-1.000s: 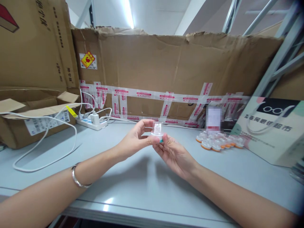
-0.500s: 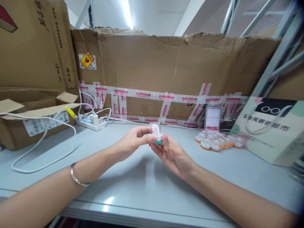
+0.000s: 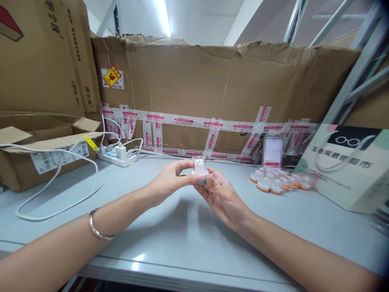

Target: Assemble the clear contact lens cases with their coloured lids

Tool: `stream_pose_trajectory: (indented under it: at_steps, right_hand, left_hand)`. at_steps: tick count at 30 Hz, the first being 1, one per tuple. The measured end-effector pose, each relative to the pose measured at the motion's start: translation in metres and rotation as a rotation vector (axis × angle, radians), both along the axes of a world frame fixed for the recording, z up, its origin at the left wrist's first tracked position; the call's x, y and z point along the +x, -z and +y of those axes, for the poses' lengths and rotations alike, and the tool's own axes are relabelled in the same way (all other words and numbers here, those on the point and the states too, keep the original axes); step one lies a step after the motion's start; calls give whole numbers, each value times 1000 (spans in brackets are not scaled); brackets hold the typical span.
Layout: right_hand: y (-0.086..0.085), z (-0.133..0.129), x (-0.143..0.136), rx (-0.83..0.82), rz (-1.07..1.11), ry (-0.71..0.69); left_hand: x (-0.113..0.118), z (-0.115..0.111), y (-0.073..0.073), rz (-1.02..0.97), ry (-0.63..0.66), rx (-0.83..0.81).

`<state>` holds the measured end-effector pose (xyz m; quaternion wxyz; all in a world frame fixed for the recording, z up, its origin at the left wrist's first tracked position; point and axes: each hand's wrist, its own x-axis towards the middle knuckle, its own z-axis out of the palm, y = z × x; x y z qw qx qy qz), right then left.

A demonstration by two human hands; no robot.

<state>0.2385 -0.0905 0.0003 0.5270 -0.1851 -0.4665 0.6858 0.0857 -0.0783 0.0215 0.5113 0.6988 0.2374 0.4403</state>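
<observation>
A small clear plastic container [image 3: 199,164] with a white collar and a teal base is held upright between both hands, above the table. My left hand [image 3: 170,178], with a silver bangle on its wrist, pinches it from the left with thumb and fingers. From the right, my right hand [image 3: 223,198] grips it low, around the teal base, with its thumb in front and fingers curled beneath. Whitish detail shows through the clear wall, too small to make out. The fingers hide part of the base.
Several clear containers with orange bases [image 3: 275,184] cluster at the right on the grey table [image 3: 170,247]. Beyond them stands a paper bag [image 3: 340,174]. A power strip [image 3: 118,159], a looping white cable [image 3: 54,184] and an open carton [image 3: 18,170] occupy the left. Cardboard [image 3: 182,81] walls the back.
The container looks turned slightly in the hands, and its teal base shows less. My right thumb and fingers have shifted a little around the base. The rest stays put.
</observation>
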Motion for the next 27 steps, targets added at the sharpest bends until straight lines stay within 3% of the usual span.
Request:
stream_pose_trajectory:
  at_steps: [14,27]
  right_hand:
    - [1,6,3,-51,-28,-13]
    - [1,13,12,-55,-114,-23]
  left_hand:
    - [-3,5,3,66,-6,-6]
    - [2,16,24,289,-271,252]
